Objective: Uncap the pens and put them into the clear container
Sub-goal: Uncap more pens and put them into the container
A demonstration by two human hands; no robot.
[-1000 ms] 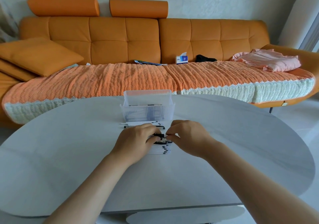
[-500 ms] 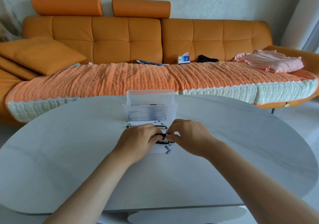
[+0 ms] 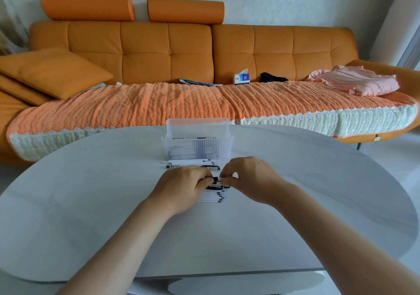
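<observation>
— At the middle of the grey table [image 3: 91, 203], what is between the hands?

— One pen [image 3: 215, 179], held crosswise just above the tabletop. The left hand [image 3: 181, 186] has its fingers curled round the barrel. The right hand [image 3: 250, 178] pinches the black end between thumb and fingertips. Whether the cap is seated or loosened I cannot tell, because the fingers hide the joint.

— And the other pens?

— A tight row of white pens [image 3: 212, 198] lies flat on the table, partly under the hands and showing at their 6 o'clock side, with small black marks near the right ends. A few more pens [image 3: 191, 163] lie at 12 o'clock from the hands, just in front of the clear container [image 3: 197, 145].

— Where does that container stand?

— At 12 o'clock, near the hands but apart from them, upright on the table. Its walls are ribbed, and dark and pale pen shapes show through the front one.

— What lies beyond the table?

— An orange sofa [image 3: 168, 51] runs along the whole far side, with a woven orange throw [image 3: 159, 103] over its seat. On it are a cushion [image 3: 54, 71] at 10 o'clock, a tissue box [image 3: 242, 78] near 12, a black item [image 3: 271, 77] just beside the box, and folded pink cloth [image 3: 356, 83] at 2 o'clock.
</observation>
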